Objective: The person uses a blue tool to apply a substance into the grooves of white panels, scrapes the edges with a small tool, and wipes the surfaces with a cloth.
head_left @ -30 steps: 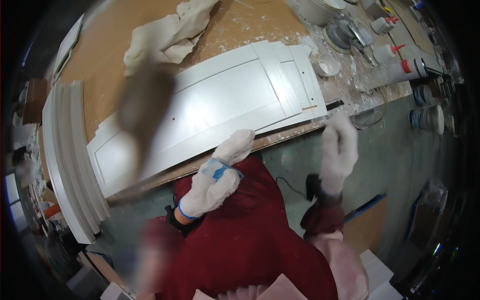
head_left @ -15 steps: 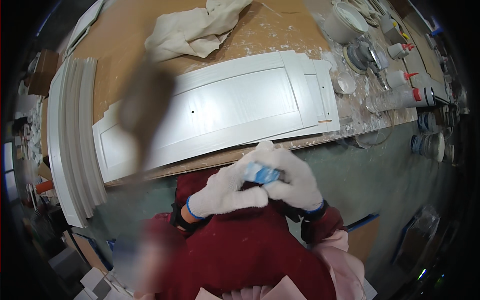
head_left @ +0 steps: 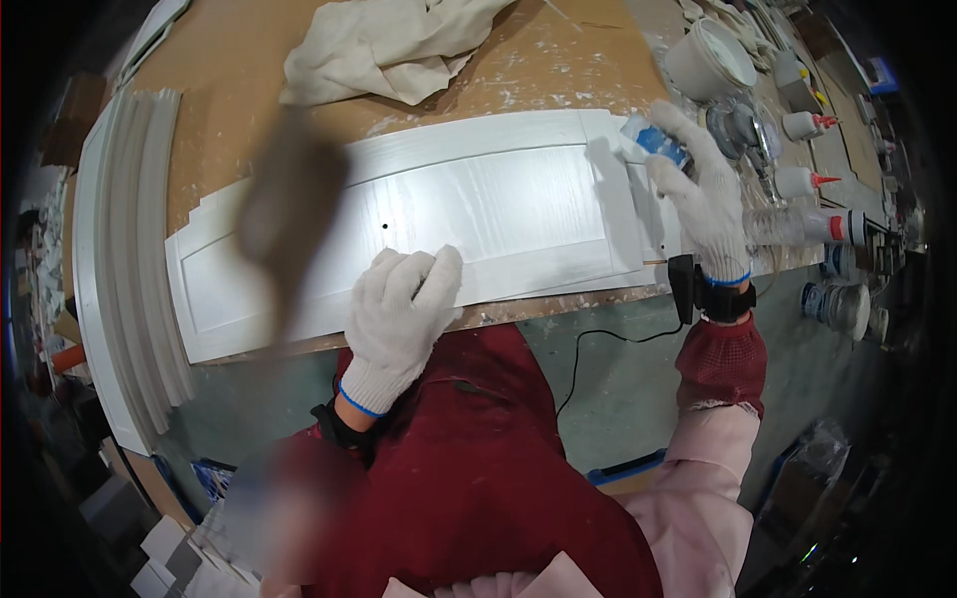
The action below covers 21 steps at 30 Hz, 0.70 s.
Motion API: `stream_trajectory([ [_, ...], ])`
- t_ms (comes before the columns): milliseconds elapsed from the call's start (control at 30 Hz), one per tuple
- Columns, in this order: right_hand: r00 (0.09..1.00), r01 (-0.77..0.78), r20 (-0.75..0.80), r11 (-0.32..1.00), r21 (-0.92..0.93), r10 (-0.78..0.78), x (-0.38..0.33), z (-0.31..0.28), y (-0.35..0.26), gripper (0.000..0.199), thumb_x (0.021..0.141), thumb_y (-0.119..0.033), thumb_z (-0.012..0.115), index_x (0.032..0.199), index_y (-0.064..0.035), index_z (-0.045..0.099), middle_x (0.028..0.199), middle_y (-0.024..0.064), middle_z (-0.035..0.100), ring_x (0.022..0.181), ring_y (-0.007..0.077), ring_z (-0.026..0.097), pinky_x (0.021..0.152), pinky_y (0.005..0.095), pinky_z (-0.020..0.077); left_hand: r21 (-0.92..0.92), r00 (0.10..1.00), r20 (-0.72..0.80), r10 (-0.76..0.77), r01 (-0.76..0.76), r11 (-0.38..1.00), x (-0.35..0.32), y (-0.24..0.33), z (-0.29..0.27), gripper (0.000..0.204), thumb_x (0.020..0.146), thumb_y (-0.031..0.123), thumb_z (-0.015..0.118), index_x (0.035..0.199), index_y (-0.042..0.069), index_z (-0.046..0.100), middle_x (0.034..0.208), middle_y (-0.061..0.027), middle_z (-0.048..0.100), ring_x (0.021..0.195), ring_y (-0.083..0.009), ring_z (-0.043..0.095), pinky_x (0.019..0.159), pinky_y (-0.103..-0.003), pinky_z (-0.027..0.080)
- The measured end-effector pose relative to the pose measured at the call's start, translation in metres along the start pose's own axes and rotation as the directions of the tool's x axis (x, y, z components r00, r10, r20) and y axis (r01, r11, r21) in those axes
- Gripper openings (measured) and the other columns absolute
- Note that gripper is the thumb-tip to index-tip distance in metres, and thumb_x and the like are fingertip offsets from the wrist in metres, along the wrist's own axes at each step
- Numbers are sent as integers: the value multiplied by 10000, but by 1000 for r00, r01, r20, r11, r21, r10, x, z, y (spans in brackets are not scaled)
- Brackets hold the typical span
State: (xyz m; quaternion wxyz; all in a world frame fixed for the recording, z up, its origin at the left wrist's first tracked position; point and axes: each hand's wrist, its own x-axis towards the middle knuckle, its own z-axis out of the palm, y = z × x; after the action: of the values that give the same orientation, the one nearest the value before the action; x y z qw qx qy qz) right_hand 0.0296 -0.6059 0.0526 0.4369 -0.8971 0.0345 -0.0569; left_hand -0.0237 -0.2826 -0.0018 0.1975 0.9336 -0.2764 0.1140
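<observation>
A white framed door panel with a small dark hole lies along the near edge of the table, on top of at least one other white panel. My left hand, in a white knit glove, rests at the panel's near edge with its fingers loosely bent and nothing seen in them. Over the panel's right end is my gloved right hand. Between its thumb and fingers it grips a small blue-and-white object, whose kind I cannot make out.
Upright white panels stand in a row at the left. A crumpled cream cloth lies at the back. On the right are a white bucket, a sander, red-tipped bottles and a clear bottle. A dark blurred shape hides part of the panel.
My hands have come apart from in front of my apron. The right has carried the blue-and-white object right and forward over the panel; the left has let go and moved onto the panel's edge.
</observation>
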Motion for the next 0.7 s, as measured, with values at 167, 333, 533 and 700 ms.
stream_trajectory([
  [167, 996, -46, -77, 998, 46, 49, 19, 5, 6, 502, 841, -139, 679, 1319, -23, 577, 1181, 130, 610, 1070, 198, 586, 936, 302, 461, 47, 988, -133, 71, -66, 997, -9, -8, 3, 408, 654, 116, 707, 1060, 111, 665, 901, 15, 564, 796, -195, 563, 646, -338, 451],
  [333, 995, 90, -38, 989, -113, -95, 14, -2, 16, 454, 843, -92, 687, 1285, -31, 602, 1137, 118, 629, 1048, 216, 599, 919, 308, 470, -25, 999, -2, 47, -47, 999, -11, -8, -10, 380, 703, 152, 710, 1075, 85, 665, 901, -11, 572, 810, -216, 573, 658, -349, 454],
  [533, 989, 135, -41, 978, -161, -144, 23, 6, 26, 391, 830, -92, 677, 1213, -26, 632, 1053, 152, 641, 979, 269, 605, 848, 349, 480, -63, 997, 63, 41, -38, 997, -6, -10, -14, 487, 679, 149, 759, 1152, 79, 667, 898, -31, 589, 759, -237, 575, 645, -353, 454],
  [700, 945, 314, 9, 902, -297, -326, 38, 16, 28, 373, 832, -90, 647, 1201, -36, 636, 978, 148, 650, 886, 288, 611, 788, 348, 491, -73, 994, 102, 36, -29, 997, -5, -9, -17, 531, 675, 92, 763, 1196, 82, 656, 909, -32, 596, 760, -237, 571, 644, -352, 455],
])
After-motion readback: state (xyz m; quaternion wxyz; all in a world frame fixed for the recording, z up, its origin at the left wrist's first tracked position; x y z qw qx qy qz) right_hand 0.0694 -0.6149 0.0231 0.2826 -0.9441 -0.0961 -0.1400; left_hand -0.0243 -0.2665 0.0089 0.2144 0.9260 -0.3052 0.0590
